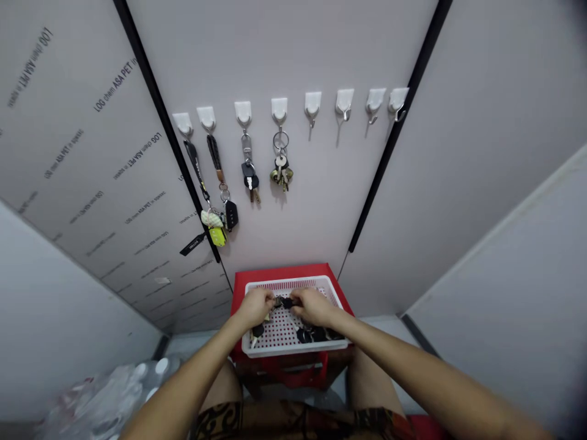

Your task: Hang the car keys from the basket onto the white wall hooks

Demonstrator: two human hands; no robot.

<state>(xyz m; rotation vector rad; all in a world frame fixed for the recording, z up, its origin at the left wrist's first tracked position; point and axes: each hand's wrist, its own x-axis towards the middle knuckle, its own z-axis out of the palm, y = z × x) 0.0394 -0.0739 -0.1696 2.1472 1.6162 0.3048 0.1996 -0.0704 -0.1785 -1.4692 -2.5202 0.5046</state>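
Left hand [255,307] and right hand [314,307] come together, pinching a dark key fob [285,302] above the middle of a white perforated basket [293,348] on a red stand [284,272]. More dark keys [314,334] lie near its front right corner. Key bunches [280,171] hang from white adhesive wall hooks [279,110].

Blk keys [287,302], small, bunched, held together

1. A flat grey laminated panel [114,91] on the left carries small dark print, repeated in slanted rows: "LOG chem ASA PET", followed by smaller, unclear words.
2. Near its upper edge, "100" seems legible.
3. A small black fabric tag [192,244] shows tiny white letters, perhaps "STITCH".
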